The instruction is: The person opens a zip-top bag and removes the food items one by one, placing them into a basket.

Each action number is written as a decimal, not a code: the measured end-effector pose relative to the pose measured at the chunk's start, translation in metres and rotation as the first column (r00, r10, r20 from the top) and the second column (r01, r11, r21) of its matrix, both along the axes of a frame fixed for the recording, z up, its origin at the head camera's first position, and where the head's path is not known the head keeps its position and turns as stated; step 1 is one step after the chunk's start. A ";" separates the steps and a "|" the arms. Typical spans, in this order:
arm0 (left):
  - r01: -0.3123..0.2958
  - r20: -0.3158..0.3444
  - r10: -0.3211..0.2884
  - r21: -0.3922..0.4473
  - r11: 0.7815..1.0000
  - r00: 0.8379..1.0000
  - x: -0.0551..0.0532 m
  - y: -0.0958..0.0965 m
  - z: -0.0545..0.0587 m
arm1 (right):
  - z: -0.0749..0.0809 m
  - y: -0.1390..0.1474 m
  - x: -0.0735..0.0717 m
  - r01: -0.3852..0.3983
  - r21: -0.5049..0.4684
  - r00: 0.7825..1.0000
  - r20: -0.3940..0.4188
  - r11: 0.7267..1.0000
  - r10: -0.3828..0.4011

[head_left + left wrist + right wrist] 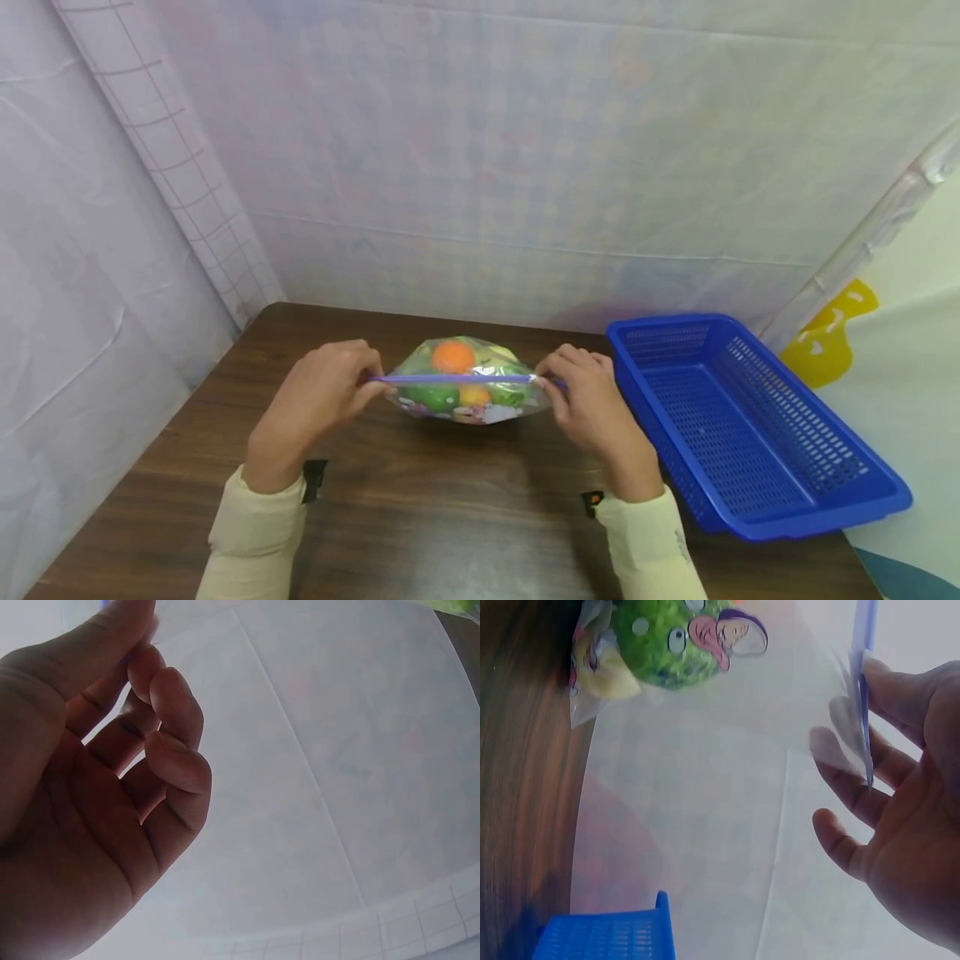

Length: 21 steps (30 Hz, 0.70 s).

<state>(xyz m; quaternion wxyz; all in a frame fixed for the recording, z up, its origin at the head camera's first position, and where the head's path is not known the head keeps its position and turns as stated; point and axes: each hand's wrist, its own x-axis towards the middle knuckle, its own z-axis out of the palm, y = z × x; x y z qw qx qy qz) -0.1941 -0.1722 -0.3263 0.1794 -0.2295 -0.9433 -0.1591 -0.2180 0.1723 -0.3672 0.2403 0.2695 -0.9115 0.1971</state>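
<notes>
A clear zip bag (491,413) with printed figures sits upright on the brown table, holding several fruits and vegetables. Inside show an orange (453,357), a smooth green piece (435,397) and a bumpy green round one (641,656). Along its top runs a purple zip strip (442,379). My left hand (318,392) pinches the strip's left end between thumb and fingers; in the left wrist view its other fingers are curled. At the right end, beside a small white piece, my right hand (588,404) pinches the strip between thumb and forefinger.
To the right stands a blue plastic basket (720,433) with slotted walls, close beside my right forearm. White sheeting (480,167) hangs behind the table and at its left. A yellow shape (821,346) shows on the right wall, beyond the basket.
</notes>
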 end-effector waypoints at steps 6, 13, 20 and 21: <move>-0.005 -0.008 0.005 0.008 1.000 1.000 -0.001 -0.004 0.001 | 0.001 0.009 -0.003 0.032 -0.014 0.999 0.007 0.999 -0.032; -0.017 0.003 0.017 0.016 1.000 1.000 -0.002 -0.008 0.001 | 0.000 0.020 -0.004 0.060 -0.023 0.998 0.030 0.998 -0.059; -0.018 0.007 0.018 0.027 0.999 1.000 -0.003 -0.012 0.000 | 0.001 0.026 -0.004 0.070 -0.023 0.996 0.055 0.997 -0.069; -0.016 0.005 0.016 0.028 0.999 1.000 -0.003 -0.012 0.000 | 0.001 0.027 -0.004 0.071 -0.026 0.996 0.051 0.997 -0.069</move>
